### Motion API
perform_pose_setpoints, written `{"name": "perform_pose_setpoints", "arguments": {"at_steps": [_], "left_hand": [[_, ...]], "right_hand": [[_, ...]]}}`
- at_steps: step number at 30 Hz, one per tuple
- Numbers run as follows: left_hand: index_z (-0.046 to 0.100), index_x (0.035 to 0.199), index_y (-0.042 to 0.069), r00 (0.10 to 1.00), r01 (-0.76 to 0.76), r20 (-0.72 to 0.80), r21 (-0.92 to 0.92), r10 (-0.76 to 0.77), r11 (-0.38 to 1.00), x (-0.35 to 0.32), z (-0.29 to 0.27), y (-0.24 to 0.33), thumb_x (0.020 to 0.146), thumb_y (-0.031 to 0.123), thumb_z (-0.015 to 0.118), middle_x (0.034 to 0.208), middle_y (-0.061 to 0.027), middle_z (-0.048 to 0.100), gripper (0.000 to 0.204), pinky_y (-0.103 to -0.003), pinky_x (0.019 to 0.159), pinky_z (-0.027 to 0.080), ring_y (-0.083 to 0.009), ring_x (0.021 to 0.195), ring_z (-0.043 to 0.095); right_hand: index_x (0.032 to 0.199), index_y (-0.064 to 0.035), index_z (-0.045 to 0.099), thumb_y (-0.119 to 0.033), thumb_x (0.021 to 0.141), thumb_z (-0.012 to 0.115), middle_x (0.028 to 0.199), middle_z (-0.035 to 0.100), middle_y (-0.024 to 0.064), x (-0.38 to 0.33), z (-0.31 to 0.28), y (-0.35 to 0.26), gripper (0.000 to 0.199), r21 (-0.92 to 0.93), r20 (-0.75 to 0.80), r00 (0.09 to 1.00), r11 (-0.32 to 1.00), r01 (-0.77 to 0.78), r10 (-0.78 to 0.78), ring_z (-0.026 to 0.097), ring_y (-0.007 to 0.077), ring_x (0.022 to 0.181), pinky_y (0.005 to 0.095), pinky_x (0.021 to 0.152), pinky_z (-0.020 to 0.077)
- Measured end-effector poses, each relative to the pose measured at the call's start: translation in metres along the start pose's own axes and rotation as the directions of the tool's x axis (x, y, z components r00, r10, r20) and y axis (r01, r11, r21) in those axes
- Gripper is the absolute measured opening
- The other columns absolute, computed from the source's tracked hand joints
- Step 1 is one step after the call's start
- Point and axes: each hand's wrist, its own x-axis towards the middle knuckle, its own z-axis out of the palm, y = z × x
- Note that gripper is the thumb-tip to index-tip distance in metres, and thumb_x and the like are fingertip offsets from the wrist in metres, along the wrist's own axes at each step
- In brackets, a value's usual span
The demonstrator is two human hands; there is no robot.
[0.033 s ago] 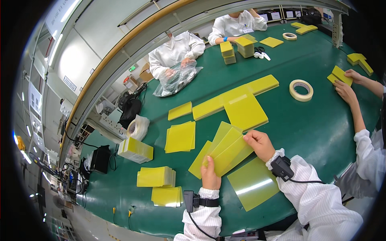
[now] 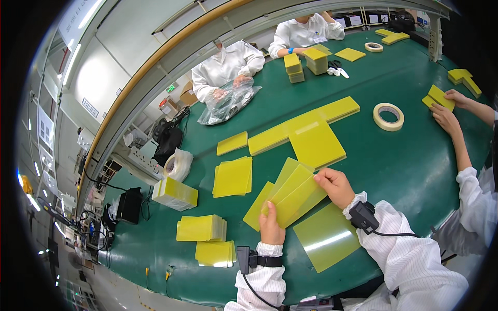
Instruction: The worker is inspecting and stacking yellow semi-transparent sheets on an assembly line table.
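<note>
Several thin yellow translucent sheets are fanned out between my two hands above the green table. At their lower left end my left hand grips them, thumb on top. My right hand pinches the upper right corner of the fan between thumb and fingers. Beneath my right wrist a larger square yellow sheet lies flat, reflecting light. Just beyond the fan lies a stack of square yellow sheets, touching a long row of yellow strip stacks. Both my wrists carry black strapped devices.
Left of my hands stand yellow sheet piles and a wrapped block. A tape roll lies at right. One co-worker handles a clear bag; another sits beyond; a third's hands hold yellow pieces.
</note>
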Motion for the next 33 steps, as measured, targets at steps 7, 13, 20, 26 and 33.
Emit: {"name": "perform_pose_setpoints", "arguments": {"at_steps": [7,13,20,26,33], "left_hand": [[0.049,0.115,-0.001,0.997,0.049,0.058,-0.088,-0.044,0.995,-0.0008,0.0044,0.0054,0.096,0.029,0.041,0.112,-0.0109,0.056,0.036,-0.035,0.084,0.048,-0.0209,0.099,0.057],[0.048,0.115,-0.001,1.0,0.028,-0.007,-0.087,-0.029,0.996,-0.0009,0.0057,0.0059,0.095,0.029,0.043,0.11,-0.0112,0.057,0.036,-0.034,0.082,0.048,-0.0212,0.097,0.058],[0.048,0.115,-0.001,1.0,0.015,-0.016,-0.081,-0.016,0.997,0.0,0.0032,0.0057,0.095,0.027,0.044,0.109,-0.0111,0.057,0.035,-0.033,0.082,0.048,-0.0204,0.097,0.058],[0.048,0.114,0.0,0.999,0.004,-0.044,-0.057,-0.006,0.998,-0.001,0.0031,0.0043,0.095,0.027,0.044,0.109,-0.0111,0.057,0.034,-0.032,0.082,0.048,-0.02,0.096,0.058],[0.047,0.117,-0.001,0.999,0.027,-0.016,-0.082,-0.028,0.996,-0.0012,0.0036,0.0053,0.094,0.025,0.045,0.112,-0.0119,0.056,0.035,-0.033,0.085,0.046,-0.0209,0.1,0.056]], "right_hand": [[0.078,0.0004,0.056,-0.02,0.088,0.056,0.065,0.05,-0.0014,0.0001,-0.0006,-0.0007,0.023,-0.062,-0.01,0.997,0.995,-0.072,0.071,0.043,0.0063,0.062,0.0222,0.056,0.0361],[0.076,-0.0021,0.054,-0.019,0.09,0.053,0.068,0.049,-0.0044,-0.0011,0.0014,-0.0048,0.022,0.031,0.026,0.997,0.997,-0.068,0.068,0.042,0.0044,0.065,0.0199,0.06,0.0359],[0.076,-0.0026,0.054,-0.021,0.09,0.054,0.067,0.049,-0.0051,-0.0004,0.0015,-0.0026,0.023,0.108,0.061,0.996,0.992,-0.072,0.066,0.042,0.0036,0.065,0.0196,0.059,0.0355],[0.075,-0.0029,0.054,-0.02,0.09,0.053,0.067,0.049,-0.0053,-0.001,0.0005,-0.0009,0.023,0.098,0.059,0.995,0.992,-0.083,0.077,0.042,0.0033,0.065,0.0194,0.059,0.0357],[0.075,-0.0028,0.054,-0.021,0.089,0.056,0.066,0.047,-0.0049,-0.0003,0.0,0.0005,0.023,0.176,0.088,0.992,0.978,-0.109,0.095,0.041,0.0024,0.063,0.0187,0.056,0.0345]]}}
